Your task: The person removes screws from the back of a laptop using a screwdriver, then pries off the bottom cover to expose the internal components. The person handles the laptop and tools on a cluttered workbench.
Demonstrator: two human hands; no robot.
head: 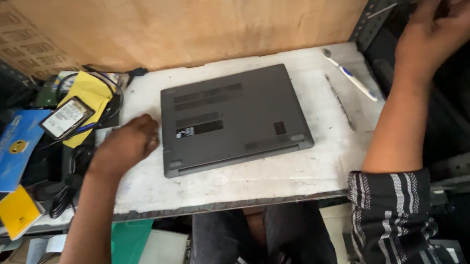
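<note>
Grey and matte, the closed laptop (233, 119) lies underside-up on the scuffed white worktop (238, 188). Your left hand (126, 146), loosely curled and empty, rests just beside its left edge. Your right hand (437, 22) reaches into the metal shelving (378, 6); I can't tell its grip. Fetching a tool seems the step; undoing the base likely needs a fine driver.

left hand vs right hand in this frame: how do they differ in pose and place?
The left hand rests low on the white tabletop, loosely closed, at the left edge of the upside-down grey laptop; the right hand is raised off the table, reaching to the metal shelving at upper right. The left forearm is bare; the right arm has a rolled striped sleeve. Both are bare.
</note>
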